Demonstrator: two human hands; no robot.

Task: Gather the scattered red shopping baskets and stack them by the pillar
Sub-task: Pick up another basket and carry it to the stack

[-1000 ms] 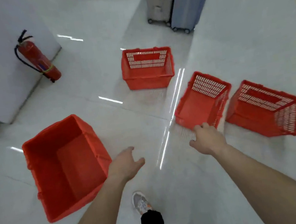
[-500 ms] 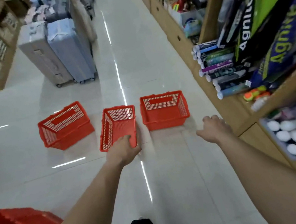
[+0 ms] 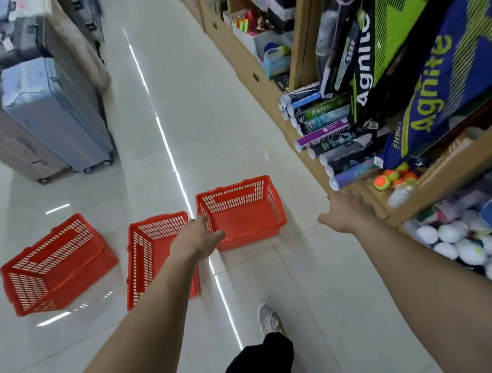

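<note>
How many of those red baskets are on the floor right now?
3. The left basket lies apart from the others, the middle basket is partly covered by the person's arm, and the right basket is beside it. More may lie outside the camera's view.

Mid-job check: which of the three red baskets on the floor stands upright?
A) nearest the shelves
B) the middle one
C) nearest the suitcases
A: the basket nearest the shelves sits on its base, mouth up; the middle basket and the basket nearest the suitcases lie tipped over.
</note>
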